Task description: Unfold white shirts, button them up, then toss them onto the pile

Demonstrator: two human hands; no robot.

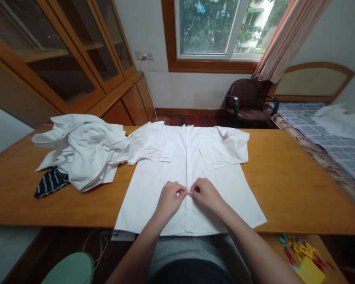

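A white short-sleeved shirt (154, 197) lies spread front side up on the wooden table, its collar at the far edge and its hem at the near edge. Both sleeves are folded inward over the chest. My left hand (172, 196) pinches the shirt's button placket from the left, a little below its middle. From the right, my right hand (205, 192) pinches the same spot, thumb and fingertip together. The fingertips of the two hands nearly meet. Any button between them is too small to make out.
On the wooden table (286, 181), a heap of white clothes (88, 146) touches the shirt's left sleeve, with a dark striped cloth (51, 183) under it. A green stool (71, 270) stands below at left. An open drawer (331, 252) with colourful items sits below at right.
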